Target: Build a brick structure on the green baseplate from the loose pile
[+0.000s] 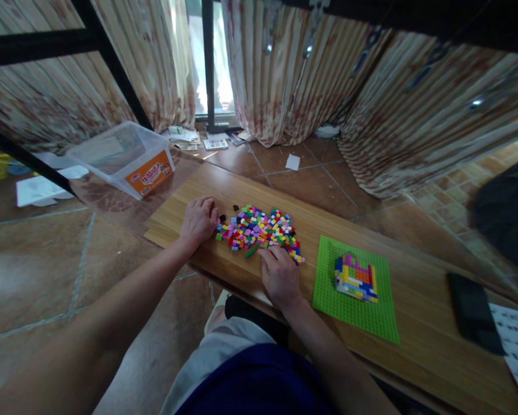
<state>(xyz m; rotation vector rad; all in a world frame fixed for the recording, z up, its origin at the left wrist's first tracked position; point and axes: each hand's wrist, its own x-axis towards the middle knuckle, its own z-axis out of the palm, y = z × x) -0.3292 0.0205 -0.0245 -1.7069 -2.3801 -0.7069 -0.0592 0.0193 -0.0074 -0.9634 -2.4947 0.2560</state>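
A heap of small multicoloured building bricks [259, 227] is spread on the wooden table. My left hand [201, 220] rests at the heap's left edge, its fingers loosely bent over the wood and apart, with nothing seen in them. At the near side of the heap is my right hand [280, 276], fingers curled and pressed together; whatever they hold is hidden. Just left of its fingertips lies a long dark green brick [250, 252]. Further right, a bright green baseplate [323, 294] carries a low built block of mixed-colour bricks [356, 278].
A black phone-like object [475, 311] lies at the table's right, beside a printed sheet [516, 340]. On the left stands a clear plastic bin [124, 155] with an orange label. Striped curtains [276, 75] hang behind, above papers on the tiled floor [107, 242].
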